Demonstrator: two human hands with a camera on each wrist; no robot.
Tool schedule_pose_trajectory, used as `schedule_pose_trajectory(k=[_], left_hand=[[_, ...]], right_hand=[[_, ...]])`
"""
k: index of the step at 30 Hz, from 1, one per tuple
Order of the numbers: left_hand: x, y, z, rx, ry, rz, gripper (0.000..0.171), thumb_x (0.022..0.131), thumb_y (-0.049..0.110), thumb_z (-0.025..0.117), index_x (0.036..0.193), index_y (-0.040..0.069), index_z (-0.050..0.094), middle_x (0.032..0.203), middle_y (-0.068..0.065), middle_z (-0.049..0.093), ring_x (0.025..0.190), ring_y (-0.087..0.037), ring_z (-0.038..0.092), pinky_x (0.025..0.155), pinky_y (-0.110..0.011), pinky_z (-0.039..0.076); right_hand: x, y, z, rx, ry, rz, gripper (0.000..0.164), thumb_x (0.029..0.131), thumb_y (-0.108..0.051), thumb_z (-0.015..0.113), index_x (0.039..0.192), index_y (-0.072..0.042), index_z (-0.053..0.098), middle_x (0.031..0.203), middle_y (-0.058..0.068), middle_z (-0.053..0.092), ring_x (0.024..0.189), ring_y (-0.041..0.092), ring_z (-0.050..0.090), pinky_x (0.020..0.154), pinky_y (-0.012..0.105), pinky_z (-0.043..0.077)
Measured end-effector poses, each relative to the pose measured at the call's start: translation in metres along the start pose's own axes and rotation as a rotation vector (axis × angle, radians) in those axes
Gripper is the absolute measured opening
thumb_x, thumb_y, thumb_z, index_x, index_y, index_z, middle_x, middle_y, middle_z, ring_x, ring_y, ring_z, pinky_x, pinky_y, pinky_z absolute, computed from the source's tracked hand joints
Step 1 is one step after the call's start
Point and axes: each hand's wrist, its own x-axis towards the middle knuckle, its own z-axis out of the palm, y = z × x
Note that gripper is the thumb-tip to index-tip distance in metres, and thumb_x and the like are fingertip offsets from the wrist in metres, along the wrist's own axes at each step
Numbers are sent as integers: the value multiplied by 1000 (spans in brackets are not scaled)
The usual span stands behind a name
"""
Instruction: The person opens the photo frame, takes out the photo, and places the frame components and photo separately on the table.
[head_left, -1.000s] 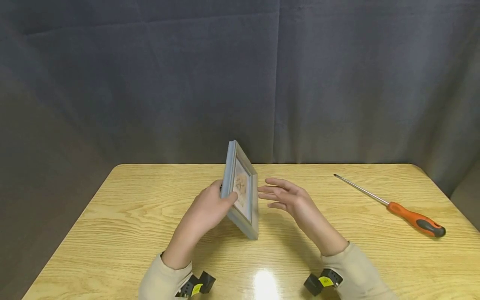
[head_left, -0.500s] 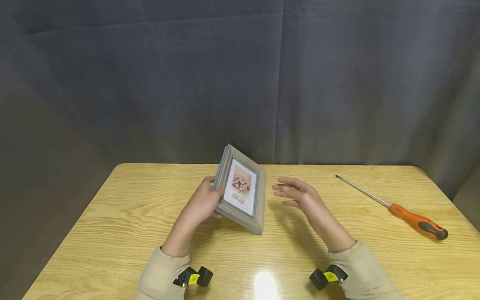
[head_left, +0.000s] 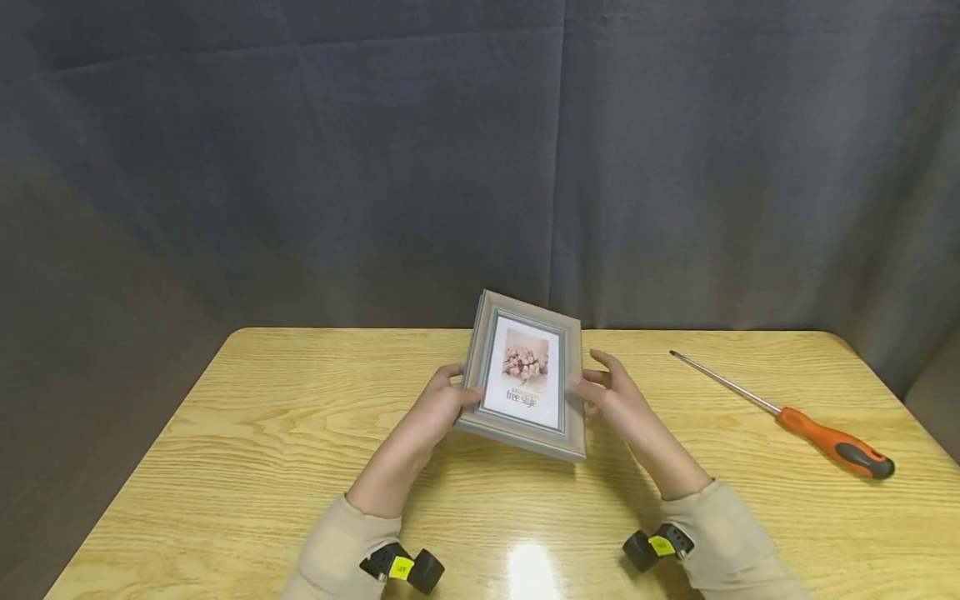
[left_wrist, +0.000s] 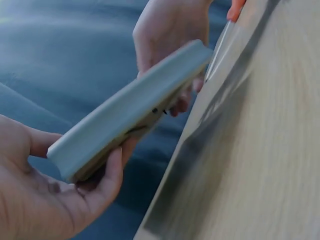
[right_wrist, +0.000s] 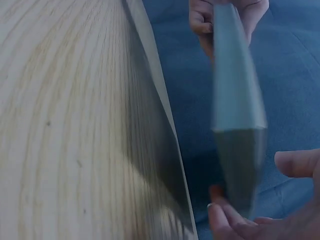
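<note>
A grey-beige picture frame point(head_left: 573, 358) with a flower print and "free style" lettering is tilted up above the table, its front facing the head camera. My left hand point(head_left: 442, 404) grips its left side, thumb on the front and fingers behind; the left wrist view shows the frame point(left_wrist: 130, 105) pinched at its edge by this hand point(left_wrist: 65, 185). At the opposite side is my right hand point(head_left: 618, 396), its thumb overlapping the frame's border in the head view. In the right wrist view, this hand point(right_wrist: 270, 220) has its thumb apart from the frame point(right_wrist: 237, 100), fingers extended at the far side.
A screwdriver point(head_left: 817, 433) with an orange and black handle lies on the right part of the wooden table point(head_left: 262, 442), its tip pointing to the back left. A dark grey curtain point(head_left: 375, 167) hangs behind the table.
The picture frame has turned from nearly edge-on to facing the head camera and moved right in my left hand. My right hand drew away slightly, then came up to the frame's right edge.
</note>
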Motion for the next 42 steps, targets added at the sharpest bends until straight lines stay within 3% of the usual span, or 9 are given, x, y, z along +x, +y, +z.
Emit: schedule_pose_trajectory(k=[4, 10, 16, 20, 25, 29, 36, 42], left_hand=[[-1, -4, 10, -27, -59, -8, 63, 91, 13, 46, 144, -7, 18, 111, -24, 59, 74, -15, 59, 81, -30, 44], [0, -9, 29, -50, -129, 13, 63, 91, 12, 48, 142, -8, 16, 117, -27, 56, 82, -17, 61, 83, -32, 50], [-1, -15, 43, -64, -165, 51, 63, 89, 13, 54, 140, -10, 24, 124, -30, 58, 87, -18, 63, 77, -29, 50], [1, -18, 45, -35, -175, 67, 63, 89, 15, 58, 140, -9, 29, 127, -28, 58, 90, -20, 63, 77, -29, 52], [2, -20, 44, 15, -181, 70, 63, 90, 15, 58, 140, -11, 30, 127, -29, 58, 94, -25, 66, 85, -41, 57], [2, -21, 44, 57, -167, 72, 62, 89, 16, 59, 139, -11, 33, 126, -30, 58, 89, -23, 66, 83, -42, 57], [3, -22, 43, 103, -156, 105, 65, 87, 16, 61, 137, -16, 33, 125, -32, 59, 106, -32, 62, 96, -49, 51], [2, -25, 42, 223, -132, 86, 69, 85, 20, 63, 136, -16, 34, 129, -33, 54, 113, -38, 56, 100, -53, 47]], right_hand=[[3, 4, -4, -55, 42, 18, 79, 92, -27, 55, 150, 1, 10, 141, 35, 38, 114, 38, 51, 88, 39, 49], [5, 11, -15, -208, 68, -6, 90, 85, -30, 64, 150, -1, 10, 136, 35, 41, 114, 41, 49, 92, 52, 50], [7, 13, -29, -281, 73, -27, 92, 84, -24, 67, 149, 4, 8, 134, 40, 41, 115, 47, 48, 91, 60, 49], [6, 16, -36, -330, 61, -46, 92, 83, -23, 68, 147, 7, 9, 129, 42, 44, 109, 49, 52, 86, 59, 53], [7, 20, -35, -362, 23, -54, 90, 84, -19, 67, 145, 11, 8, 125, 45, 47, 106, 48, 55, 84, 57, 55], [7, 21, -34, -386, 25, -60, 89, 85, -19, 66, 144, 12, 8, 123, 45, 49, 105, 47, 57, 83, 57, 55], [7, 19, -34, -404, 34, -62, 90, 84, -20, 67, 144, 12, 8, 124, 44, 48, 107, 48, 55, 85, 58, 54], [6, 17, -31, -436, 52, -75, 93, 81, -19, 70, 144, 14, 10, 124, 43, 49, 109, 48, 54, 88, 59, 51]])
